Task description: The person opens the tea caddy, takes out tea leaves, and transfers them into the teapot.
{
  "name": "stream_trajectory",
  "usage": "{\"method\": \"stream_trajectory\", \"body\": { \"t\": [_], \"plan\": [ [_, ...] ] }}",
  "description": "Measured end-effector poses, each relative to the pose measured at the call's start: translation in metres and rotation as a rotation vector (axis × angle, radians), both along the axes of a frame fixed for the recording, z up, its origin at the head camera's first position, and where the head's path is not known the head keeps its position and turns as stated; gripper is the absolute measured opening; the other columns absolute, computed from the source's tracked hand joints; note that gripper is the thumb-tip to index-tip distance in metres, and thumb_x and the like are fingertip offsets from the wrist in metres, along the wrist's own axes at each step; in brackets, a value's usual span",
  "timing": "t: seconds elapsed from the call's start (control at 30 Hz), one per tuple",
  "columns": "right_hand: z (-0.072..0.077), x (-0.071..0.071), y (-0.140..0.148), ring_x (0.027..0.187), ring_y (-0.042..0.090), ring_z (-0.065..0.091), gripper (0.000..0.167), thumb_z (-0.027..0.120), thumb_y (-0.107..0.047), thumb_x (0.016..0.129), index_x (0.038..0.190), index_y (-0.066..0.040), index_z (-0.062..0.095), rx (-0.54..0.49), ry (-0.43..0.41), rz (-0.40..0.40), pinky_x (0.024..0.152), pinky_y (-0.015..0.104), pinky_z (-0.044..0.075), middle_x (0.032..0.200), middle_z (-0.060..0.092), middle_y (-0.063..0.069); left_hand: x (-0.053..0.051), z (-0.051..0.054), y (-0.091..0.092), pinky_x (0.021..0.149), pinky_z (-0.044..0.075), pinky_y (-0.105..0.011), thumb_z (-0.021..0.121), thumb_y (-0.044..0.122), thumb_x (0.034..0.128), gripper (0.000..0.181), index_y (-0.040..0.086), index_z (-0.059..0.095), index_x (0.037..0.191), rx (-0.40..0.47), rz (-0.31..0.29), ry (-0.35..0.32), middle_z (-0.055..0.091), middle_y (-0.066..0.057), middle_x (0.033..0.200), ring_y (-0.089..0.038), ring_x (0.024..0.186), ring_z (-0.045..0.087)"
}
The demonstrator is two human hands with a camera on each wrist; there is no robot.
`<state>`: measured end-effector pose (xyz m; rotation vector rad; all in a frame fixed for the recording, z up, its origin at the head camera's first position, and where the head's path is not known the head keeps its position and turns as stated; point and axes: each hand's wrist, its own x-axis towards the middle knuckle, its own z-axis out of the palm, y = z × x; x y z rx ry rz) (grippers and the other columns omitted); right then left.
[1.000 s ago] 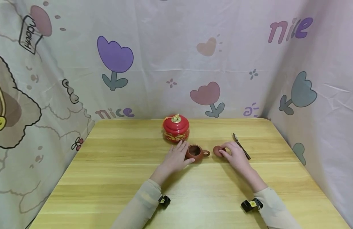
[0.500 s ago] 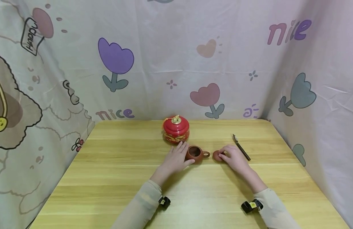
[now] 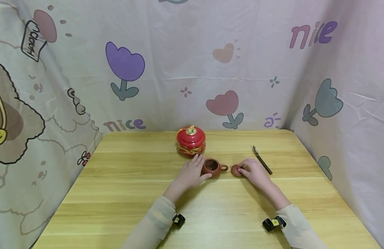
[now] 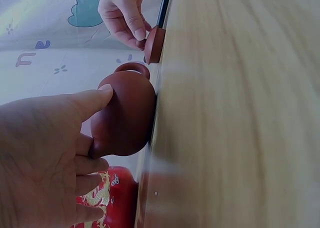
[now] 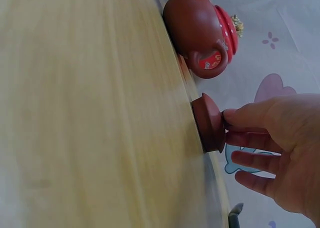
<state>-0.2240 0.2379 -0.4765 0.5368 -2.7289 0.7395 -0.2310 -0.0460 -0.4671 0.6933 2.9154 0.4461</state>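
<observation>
A small reddish-brown clay teapot (image 3: 214, 174) stands lidless on the table, its loop handle pointing right. My left hand (image 3: 189, 173) holds its left side: the thumb (image 4: 95, 100) lies on the near side of the body, and the other fingers reach around by the spout. Right of the handle, my right hand (image 3: 255, 173) pinches the knob of the teapot lid (image 5: 207, 123) between thumb and fingertips. That lid sits knob up at the tabletop, apart from the pot. The remaining right fingers are spread, touching nothing.
Behind the teapot stands a red lidded jar (image 3: 191, 142) with gold decoration, close to my left fingertips. A slim dark pen-like tool (image 3: 262, 161) lies slanted beyond my right hand. Printed cloth (image 3: 173, 69) hangs around the wooden table (image 3: 123, 193).
The right hand and the lid have shifted slightly toward the near side, mostly along with a small tilt of the view. Left hand and teapot look still.
</observation>
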Motion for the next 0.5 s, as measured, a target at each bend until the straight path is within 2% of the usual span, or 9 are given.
{"method": "stream_trajectory", "body": {
  "t": [0.13,0.27,0.5],
  "plan": [
    [0.0,0.0,0.001,0.098,0.032,0.064,0.008,0.075,-0.012,0.083,0.089,-0.007,0.072,0.002,-0.009,-0.003,0.09,0.049,0.049,0.096,0.072,0.009,0.0,0.0,0.001,0.121,0.018,-0.055,0.044,0.063,0.0946,0.083,0.008,0.026,0.154,0.0,0.004,-0.002,0.024,-0.009,0.162,-0.026,0.153,0.015],
    [0.004,0.0,0.001,0.102,0.033,0.063,0.011,0.074,-0.013,0.085,0.092,-0.006,0.072,0.009,-0.053,-0.015,0.093,0.05,0.048,0.1,0.071,0.011,0.001,0.001,0.002,0.121,0.018,-0.056,0.043,0.063,0.0948,0.083,0.008,0.026,0.155,0.002,0.006,-0.007,0.024,-0.009,0.162,-0.026,0.153,0.014],
    [0.024,0.0,0.001,0.111,0.039,0.06,0.022,0.071,-0.016,0.088,0.105,-0.002,0.07,-0.003,-0.097,-0.03,0.098,0.055,0.045,0.111,0.069,0.018,0.0,0.004,0.001,0.12,0.019,-0.058,0.044,0.061,0.0954,0.082,0.006,0.026,0.154,-0.008,-0.001,-0.006,0.023,-0.012,0.162,-0.027,0.153,0.014]
  ]
}}
